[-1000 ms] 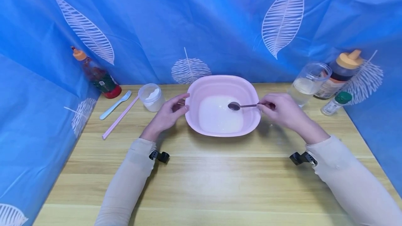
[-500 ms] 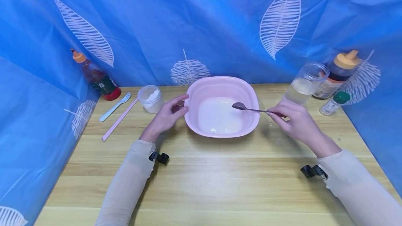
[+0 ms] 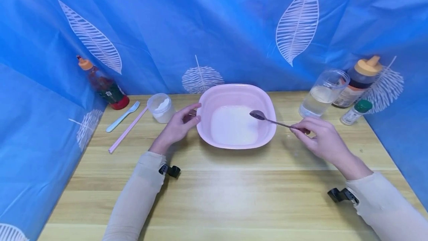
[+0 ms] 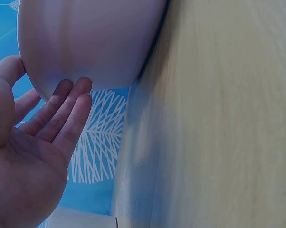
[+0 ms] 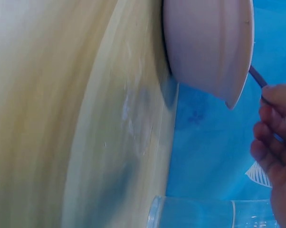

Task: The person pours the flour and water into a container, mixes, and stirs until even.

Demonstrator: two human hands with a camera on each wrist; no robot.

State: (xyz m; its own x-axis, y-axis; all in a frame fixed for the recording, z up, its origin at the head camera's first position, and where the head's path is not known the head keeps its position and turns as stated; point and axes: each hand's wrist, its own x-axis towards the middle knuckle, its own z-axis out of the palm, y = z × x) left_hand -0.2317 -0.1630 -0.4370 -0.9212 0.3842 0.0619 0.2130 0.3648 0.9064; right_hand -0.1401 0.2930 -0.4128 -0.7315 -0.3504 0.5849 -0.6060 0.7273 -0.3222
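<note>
A pink basin (image 3: 204,129) stands on the wooden table with white liquid (image 3: 234,125) in its bottom. My left hand (image 3: 178,125) rests against its left side; in the left wrist view, extended fingers (image 4: 69,111) touch the outer wall and the thumb lies at the rim. To the right of the basin, my right hand (image 3: 322,137) pinches the handle end of a dark metal spoon (image 3: 275,122). The spoon's bowl is over the right part of the basin, tilted, and looks raised above the liquid. Curled fingers (image 5: 271,142) show in the right wrist view.
Left of the basin are a tub of white powder (image 3: 161,109), pink chopsticks (image 3: 128,130), a light blue fork (image 3: 123,117) and a red sauce bottle (image 3: 108,88). Near my right hand stand a cup of clear liquid (image 3: 317,97), a dark sauce bottle (image 3: 359,81) and a green-capped jar (image 3: 356,112).
My right hand has moved right and nearer to me, drawing the spoon along; its bowl shifted slightly right. My left hand stays at the basin's side.
</note>
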